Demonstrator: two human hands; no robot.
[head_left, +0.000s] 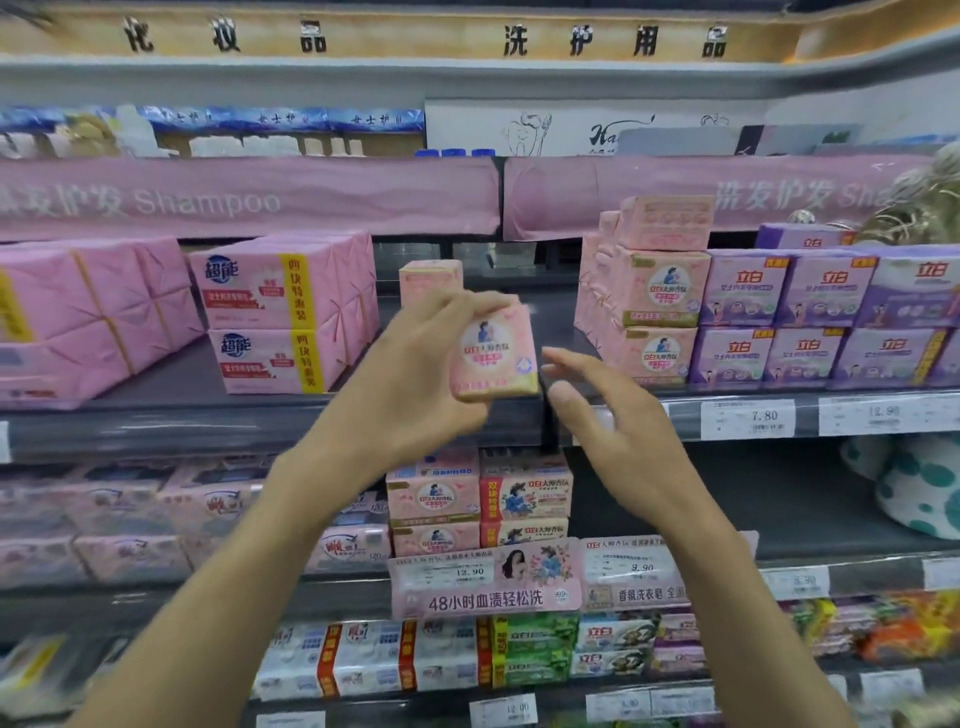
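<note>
The shelf (156, 426) before me carries a pink stack (652, 291) on the right. My left hand (410, 379) grips a soap box (493, 353) in the air before the shelf's gap. My right hand (613, 421) hovers just beside it, fingers loose, holding nothing. A lone box (430, 278) stands behind.

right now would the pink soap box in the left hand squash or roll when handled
The pink soap box probably stays stiff: its edges look square under the left hand. Flat faces suggest no rolling. Probably light: one hand carries it.
</note>
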